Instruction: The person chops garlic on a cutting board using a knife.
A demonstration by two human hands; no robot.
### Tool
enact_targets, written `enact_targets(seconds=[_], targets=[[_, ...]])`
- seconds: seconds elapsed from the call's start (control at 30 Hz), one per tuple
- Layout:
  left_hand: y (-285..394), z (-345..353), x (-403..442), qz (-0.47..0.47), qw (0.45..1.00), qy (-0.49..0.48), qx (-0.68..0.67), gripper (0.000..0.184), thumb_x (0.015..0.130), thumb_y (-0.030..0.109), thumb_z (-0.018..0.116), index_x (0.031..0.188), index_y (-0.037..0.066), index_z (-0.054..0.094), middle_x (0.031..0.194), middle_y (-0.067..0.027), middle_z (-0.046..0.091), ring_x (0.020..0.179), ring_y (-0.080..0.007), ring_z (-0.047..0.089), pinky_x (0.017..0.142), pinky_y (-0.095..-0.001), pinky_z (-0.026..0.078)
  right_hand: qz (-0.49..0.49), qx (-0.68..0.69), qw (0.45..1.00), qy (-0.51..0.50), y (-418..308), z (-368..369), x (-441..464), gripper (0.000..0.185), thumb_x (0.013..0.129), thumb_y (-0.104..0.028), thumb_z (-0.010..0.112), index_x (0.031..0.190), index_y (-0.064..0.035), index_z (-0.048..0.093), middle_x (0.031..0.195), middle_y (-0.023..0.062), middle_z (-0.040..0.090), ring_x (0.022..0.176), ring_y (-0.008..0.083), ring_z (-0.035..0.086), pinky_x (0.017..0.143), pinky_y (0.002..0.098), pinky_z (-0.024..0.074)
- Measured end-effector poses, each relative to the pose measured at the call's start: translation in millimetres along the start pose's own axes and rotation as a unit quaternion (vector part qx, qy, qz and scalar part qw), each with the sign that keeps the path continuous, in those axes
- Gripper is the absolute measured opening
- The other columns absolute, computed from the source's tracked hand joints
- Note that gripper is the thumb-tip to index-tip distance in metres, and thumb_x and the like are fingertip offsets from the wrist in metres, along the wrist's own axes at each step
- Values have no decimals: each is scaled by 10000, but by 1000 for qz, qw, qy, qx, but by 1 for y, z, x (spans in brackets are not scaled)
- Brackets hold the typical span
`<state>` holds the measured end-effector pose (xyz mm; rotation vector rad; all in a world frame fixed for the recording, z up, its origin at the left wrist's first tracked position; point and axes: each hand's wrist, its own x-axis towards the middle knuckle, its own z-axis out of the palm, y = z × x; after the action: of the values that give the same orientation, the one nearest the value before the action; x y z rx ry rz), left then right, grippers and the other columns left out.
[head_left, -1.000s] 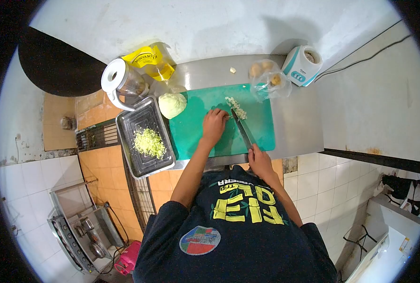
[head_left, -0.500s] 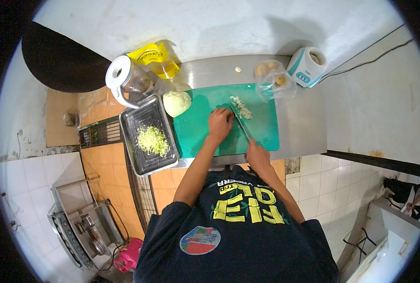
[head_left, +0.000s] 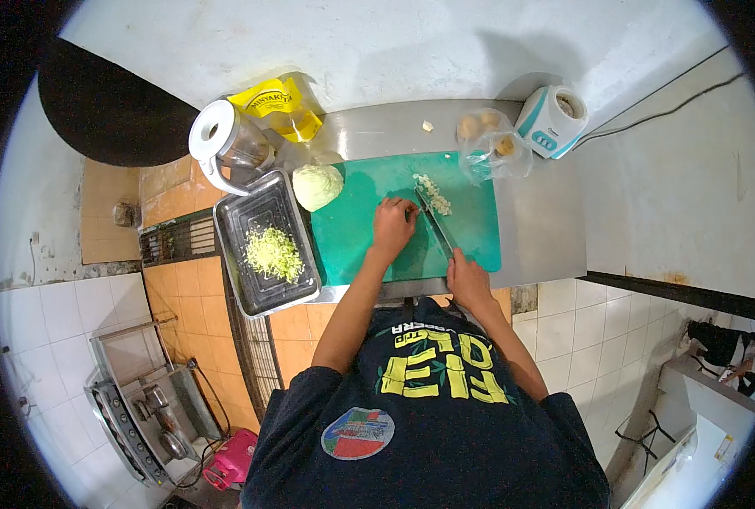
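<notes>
My right hand (head_left: pixel 467 280) is wrapped round the handle of a kitchen knife (head_left: pixel 436 226), its blade angled up and left over the green cutting board (head_left: pixel 352 237). My left hand (head_left: pixel 394 224) rests on the board just left of the blade, its fingers curled together. Whatever is under those fingertips is too small or hidden to name. Along the blade's right side lies a pile of small chopped white pieces (head_left: pixel 433 195), possibly garlic. A pale green cabbage (head_left: pixel 317 187) sits at the board's upper left corner.
Left of the board stands a metal tray (head_left: pixel 296 293) with shredded greens (head_left: pixel 274 254). Behind are a blender jug (head_left: pixel 233 140) and a yellow pouch (head_left: pixel 277 103). A plastic bag of round brownish items (head_left: pixel 494 146) and a white-blue blender base (head_left: pixel 553 121) stand at the right.
The knife blade has shifted slightly right, away from my left fingers, and its handle has moved a little with my right hand. My left hand stays nearly in place.
</notes>
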<state>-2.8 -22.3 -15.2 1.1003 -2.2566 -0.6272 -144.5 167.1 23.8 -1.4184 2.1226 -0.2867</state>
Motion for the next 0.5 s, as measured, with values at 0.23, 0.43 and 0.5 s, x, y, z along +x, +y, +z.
enact_targets(seconds=[0.23, 0.43, 0.5], targets=[[-4, 4, 1, 3, 1000, -3, -29, 68, 815, 75, 796, 875, 57, 769, 895, -114, 723, 894, -349, 653, 800, -473, 530, -13, -16, 1000, 5, 4, 6, 21, 400, 1062, -251, 529, 1401, -40, 515, 845, 275, 718, 789, 501, 714, 720, 626, 560], [-5, -1, 3, -7, 1000, -13, -14, 61, 820, 90, 784, 873, 64, 772, 893, -112, 725, 892, -340, 656, 809, -465, 536, -11, 8, 1000, -2, -10, -15, 20, 372, 1065, -251, 518, 1369, -37, 526, 865, 287, 716, 810, 497, 716, 723, 629, 560], [-4, -2, 2, -5, 1000, -22, -14, 60, 820, 91, 778, 875, 67, 773, 892, -110, 726, 890, -338, 658, 813, -464, 537, -16, 0, 1000, 2, -6, -10, 13, 368, 1065, -254, 518, 1361, -36, 528, 861, 285, 715, 808, 496, 717, 714, 630, 559]])
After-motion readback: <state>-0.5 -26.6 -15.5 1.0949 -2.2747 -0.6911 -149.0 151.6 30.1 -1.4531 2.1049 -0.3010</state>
